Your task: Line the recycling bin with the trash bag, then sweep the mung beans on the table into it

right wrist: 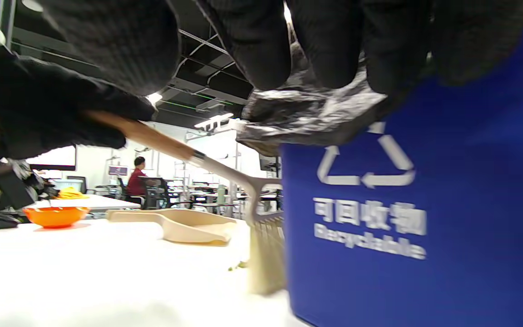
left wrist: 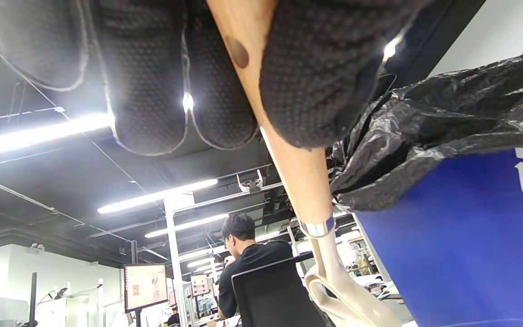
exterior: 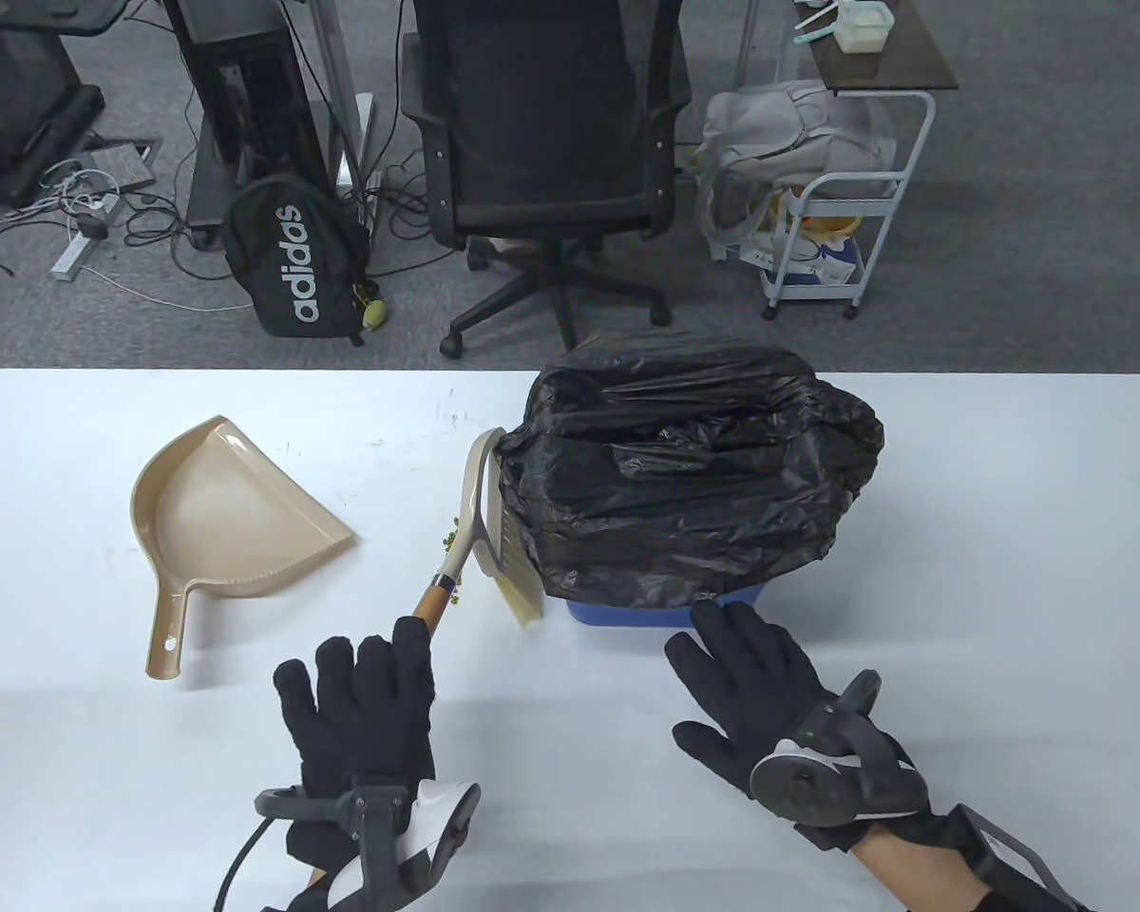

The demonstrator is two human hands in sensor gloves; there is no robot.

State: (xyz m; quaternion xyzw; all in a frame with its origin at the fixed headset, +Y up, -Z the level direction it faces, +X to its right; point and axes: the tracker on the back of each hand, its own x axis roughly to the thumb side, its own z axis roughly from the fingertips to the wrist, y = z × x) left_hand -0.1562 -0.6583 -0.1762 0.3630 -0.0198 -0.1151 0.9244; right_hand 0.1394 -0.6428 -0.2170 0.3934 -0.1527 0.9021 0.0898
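Most of the blue recycling bin is buried under the black trash bag from above, only a strip of its near wall peeks out. The brush handle's back end vanishes inside the left hand, and its bristles sit partly behind the bag's edge. The mung beans are just tiny green specks by the brush, too small to count. The right hand wrist runs off the bottom edge.

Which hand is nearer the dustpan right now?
Left. The left hand grips the brush handle just right of the dustpan; the right hand is far across, touching the blue bin.
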